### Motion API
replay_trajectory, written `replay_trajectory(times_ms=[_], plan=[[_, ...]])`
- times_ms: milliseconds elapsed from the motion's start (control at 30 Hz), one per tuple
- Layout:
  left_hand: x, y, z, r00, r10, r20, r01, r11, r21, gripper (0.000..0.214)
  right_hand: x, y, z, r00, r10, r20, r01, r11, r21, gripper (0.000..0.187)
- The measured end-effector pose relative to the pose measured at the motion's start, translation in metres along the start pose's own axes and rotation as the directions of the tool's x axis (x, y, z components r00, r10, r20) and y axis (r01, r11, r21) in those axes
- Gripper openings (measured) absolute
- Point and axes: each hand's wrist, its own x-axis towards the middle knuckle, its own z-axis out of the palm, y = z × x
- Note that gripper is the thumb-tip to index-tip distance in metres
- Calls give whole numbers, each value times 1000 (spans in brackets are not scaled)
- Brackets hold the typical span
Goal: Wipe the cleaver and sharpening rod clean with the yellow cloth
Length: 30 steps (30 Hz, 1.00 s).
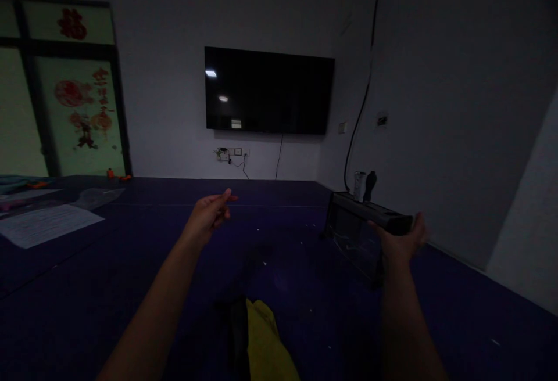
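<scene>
My left hand point(211, 214) hovers over the dark blue-purple surface. Its thumb rests against the index finger and the other fingers curl in, and nothing shows between them. On the right, my right hand point(401, 243) grips the near top end of a black-framed box point(353, 236) with a dark, glassy side panel, thumb on one side and fingers on the other. A small whitish object point(360, 186) and a dark upright object point(370, 186) stand on top of the box. Low in the middle is something yellow and black point(265, 340), perhaps cloth.
Printed paper point(50, 224) and clear plastic point(99, 196) lie at left, with small orange objects point(110, 173) farther back. A television point(269, 90) hangs on the far wall above sockets point(238, 151). A black cable point(361, 108) runs down toward the box beside the right wall.
</scene>
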Motion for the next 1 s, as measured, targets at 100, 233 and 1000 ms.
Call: replay_trajectory(times_ms=[100,233,1000], plan=[[1,2,-3,999,6,-52,-6,1000,6,41,-13,-39,-5,979,-148,-138,137,987,-84,100],[0,5,-6,996,25,-88,-23,999,25,42,-33,-104,-1,886,-393,-246,391,919,-58,59],[-5,11,-7,985,148,-84,-129,972,199,32,-189,-188,22,-384,-42,923,656,691,304,46]])
